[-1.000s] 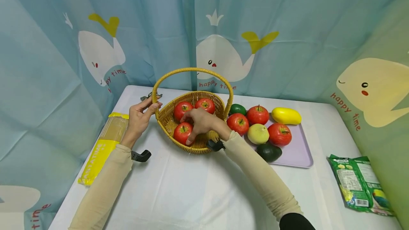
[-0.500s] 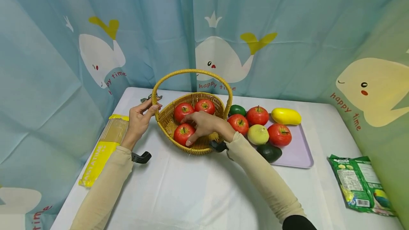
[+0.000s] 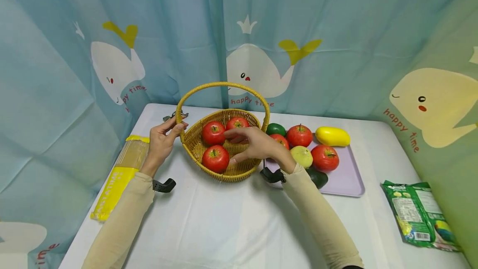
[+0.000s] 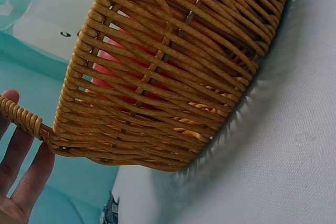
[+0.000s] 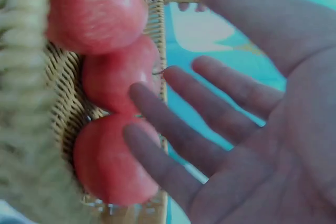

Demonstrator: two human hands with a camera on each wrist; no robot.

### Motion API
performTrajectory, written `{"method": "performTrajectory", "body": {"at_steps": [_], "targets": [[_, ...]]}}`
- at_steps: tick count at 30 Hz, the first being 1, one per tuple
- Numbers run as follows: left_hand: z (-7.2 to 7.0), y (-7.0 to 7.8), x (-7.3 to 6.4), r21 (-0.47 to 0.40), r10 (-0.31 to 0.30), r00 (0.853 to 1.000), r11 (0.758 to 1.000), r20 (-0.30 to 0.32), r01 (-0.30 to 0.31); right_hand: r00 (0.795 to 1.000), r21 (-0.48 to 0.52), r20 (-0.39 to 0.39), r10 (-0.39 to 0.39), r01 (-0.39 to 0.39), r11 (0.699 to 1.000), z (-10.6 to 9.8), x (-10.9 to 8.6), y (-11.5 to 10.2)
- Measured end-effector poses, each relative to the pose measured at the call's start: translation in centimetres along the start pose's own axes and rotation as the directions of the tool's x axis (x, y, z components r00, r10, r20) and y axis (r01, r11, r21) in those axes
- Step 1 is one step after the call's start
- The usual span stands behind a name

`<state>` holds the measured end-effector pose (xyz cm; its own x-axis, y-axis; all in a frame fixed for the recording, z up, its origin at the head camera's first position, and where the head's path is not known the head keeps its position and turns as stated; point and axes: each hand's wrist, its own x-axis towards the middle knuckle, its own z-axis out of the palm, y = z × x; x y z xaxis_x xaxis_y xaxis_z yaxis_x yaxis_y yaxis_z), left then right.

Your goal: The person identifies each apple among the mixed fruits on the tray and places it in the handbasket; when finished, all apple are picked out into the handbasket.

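A yellow wicker basket (image 3: 233,177) stands on the table with three red apples in it: a front apple (image 3: 215,160), a back-left apple (image 3: 213,133) and a back-right apple (image 3: 236,122). My left hand (image 3: 160,146) pinches the basket's arched handle (image 3: 223,84) near its left base; the left wrist view has the fingers behind the handle's wrapped foot (image 4: 21,116). Above the basket's right side is my right hand (image 3: 259,142), its fingers spread. In the right wrist view the palm (image 5: 262,182) holds nothing, and the fingers partly overlap the apples from that angle.
Right of the basket, a lilac tray (image 3: 352,179) bears several apples, a yellow oblong fruit (image 3: 332,136), a pale green fruit (image 3: 301,157) and dark green ones. A yellow pasta packet (image 3: 119,182) lies at left, a green packet (image 3: 420,215) at far right. Curtains border the table.
My right hand has let go of the front apple, opened its fingers and moved back to the right. The left hand keeps its hold on the handle.
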<state>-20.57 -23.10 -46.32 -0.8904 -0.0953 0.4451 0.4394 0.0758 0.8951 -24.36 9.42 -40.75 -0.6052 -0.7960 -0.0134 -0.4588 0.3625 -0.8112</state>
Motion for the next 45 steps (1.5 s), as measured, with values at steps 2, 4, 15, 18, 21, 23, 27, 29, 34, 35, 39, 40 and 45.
{"method": "performTrajectory", "body": {"at_steps": [2,4,15,18,21,23,27,29,34,35,39,40,45], "targets": [[0.0,0.1,0.0,-0.002,0.003,1.0,1.0,0.001,-0.003,0.999,0.057,-0.033,-0.042,0.043,0.997,-0.1,-0.9,0.3],[0.0,0.0,0.0,-0.001,0.009,1.0,1.0,-0.001,-0.009,0.995,0.097,-0.062,-0.073,0.078,0.992,-0.1,-1.8,0.4],[0.1,-0.1,0.1,0.011,0.035,0.999,0.999,-0.009,-0.034,0.972,0.077,-0.211,-0.101,0.12,0.99,-1.5,-6.7,1.3],[0.1,-0.1,0.1,0.017,0.031,0.999,0.999,-0.009,-0.031,0.962,0.072,-0.252,-0.104,0.126,0.989,-2.2,-8.1,1.9],[0.1,0.0,0.1,0.018,0.029,1.0,0.999,-0.01,-0.029,0.952,0.067,-0.289,-0.1,0.124,0.99,-2.9,-9.4,2.6],[0.2,0.1,0.1,0.016,0.028,1.0,0.999,-0.012,-0.028,0.946,0.074,-0.313,-0.085,0.114,0.991,-3.4,-10.3,3.0],[0.2,0.0,0.0,0.005,0.023,1.0,1.0,-0.01,-0.023,0.931,0.094,-0.36,-0.06,0.1,0.991,-4.4,-12.1,3.7],[0.2,0.0,0.0,0.002,0.021,1.0,1.0,-0.008,-0.021,0.924,0.087,-0.378,-0.054,0.093,0.992,-4.7,-12.9,4.0],[0.2,0.0,0.0,0.005,0.021,1.0,1.0,-0.011,-0.021,0.902,0.052,-0.43,-0.037,0.066,0.996,-5.6,-15.0,4.9],[0.2,-0.1,0.0,0.004,0.022,1.0,1.0,-0.012,-0.022,0.897,0.047,-0.442,-0.029,0.055,0.997,-5.7,-15.4,5.0],[0.1,-0.1,0.0,0.005,0.021,1.0,1.0,-0.017,-0.021,0.876,0.015,-0.482,0.029,-0.025,1.0,-6.3,-16.9,5.5],[0.1,-0.1,0.0,0.006,0.021,1.0,1.0,-0.018,-0.02,0.87,0.008,-0.491,0.042,-0.043,0.999,-6.4,-17.3,5.6],[0.2,0.0,0.0,0.008,0.021,1.0,1.0,-0.021,-0.021,0.835,-0.019,-0.539,0.11,-0.143,0.99,-6.7,-19.2,6.3]]}}
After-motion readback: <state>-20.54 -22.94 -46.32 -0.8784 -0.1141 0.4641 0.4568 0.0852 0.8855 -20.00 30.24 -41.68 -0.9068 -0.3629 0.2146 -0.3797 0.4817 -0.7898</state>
